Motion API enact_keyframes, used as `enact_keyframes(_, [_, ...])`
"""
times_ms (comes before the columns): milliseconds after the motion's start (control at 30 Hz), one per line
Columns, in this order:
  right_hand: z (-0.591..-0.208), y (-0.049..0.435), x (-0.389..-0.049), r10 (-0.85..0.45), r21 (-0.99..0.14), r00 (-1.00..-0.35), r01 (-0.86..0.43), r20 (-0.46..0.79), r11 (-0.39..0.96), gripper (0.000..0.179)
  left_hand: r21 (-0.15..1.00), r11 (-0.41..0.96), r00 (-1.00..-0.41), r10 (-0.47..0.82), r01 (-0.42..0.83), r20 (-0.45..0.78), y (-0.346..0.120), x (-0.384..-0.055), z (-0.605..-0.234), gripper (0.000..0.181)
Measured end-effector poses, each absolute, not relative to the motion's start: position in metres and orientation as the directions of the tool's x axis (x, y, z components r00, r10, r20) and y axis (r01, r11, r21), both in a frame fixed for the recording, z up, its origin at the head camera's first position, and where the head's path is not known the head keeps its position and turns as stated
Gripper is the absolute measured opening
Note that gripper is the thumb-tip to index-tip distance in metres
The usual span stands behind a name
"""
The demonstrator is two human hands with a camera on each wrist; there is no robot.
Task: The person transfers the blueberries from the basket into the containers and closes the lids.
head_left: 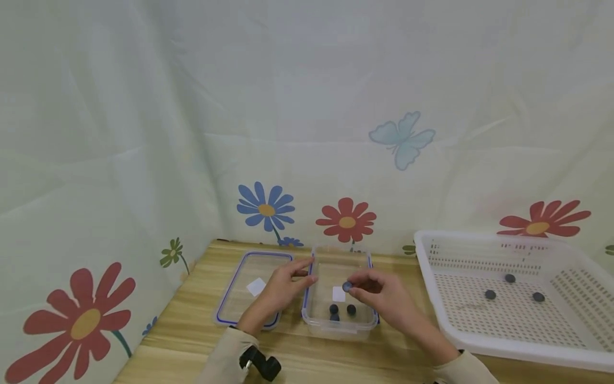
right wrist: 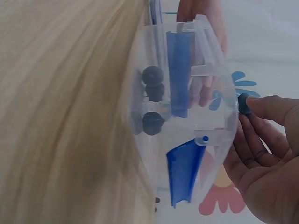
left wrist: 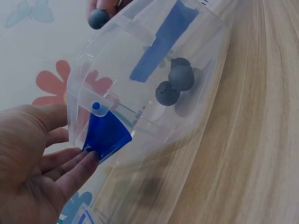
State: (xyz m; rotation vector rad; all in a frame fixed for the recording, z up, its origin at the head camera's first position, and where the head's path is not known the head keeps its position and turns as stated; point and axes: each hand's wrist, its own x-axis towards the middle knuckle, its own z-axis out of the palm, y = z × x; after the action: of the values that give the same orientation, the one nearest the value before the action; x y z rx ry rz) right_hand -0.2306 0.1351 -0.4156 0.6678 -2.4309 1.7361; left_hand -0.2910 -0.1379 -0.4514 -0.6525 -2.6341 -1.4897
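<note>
1. While the left hand (head_left: 278, 292) rests straight fingers (left wrist: 77, 165) against the clear container (head_left: 339, 320) wall, the right hand (head_left: 384, 298) hovers above it.
2. Right fingers (right wrist: 266, 105) pinch a dark ball (head_left: 347, 286) over the opening.
3. Three balls (head_left: 334, 309) lie inside; the lid (head_left: 240, 298) lies on the desk (head_left: 192, 341) just left.
4. White basket (head_left: 431, 266), right, holds three more.

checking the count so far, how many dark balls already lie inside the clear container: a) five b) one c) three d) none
c, three dark balls lie on the floor of the clear container, while a fourth ball is pinched in the right hand above it; the left hand touches the container's rim.
</note>
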Motion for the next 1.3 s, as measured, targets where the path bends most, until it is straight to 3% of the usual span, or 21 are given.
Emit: enact_keyframes(1300, [-0.428, 0.131, -0.232, -0.315, -0.805, -0.889, -0.442, 0.333, 0.396, 0.017, 0.791, 0.437, -0.893, 0.34, 0.428, 0.295, -0.137, -0.291, -0.452, 0.052])
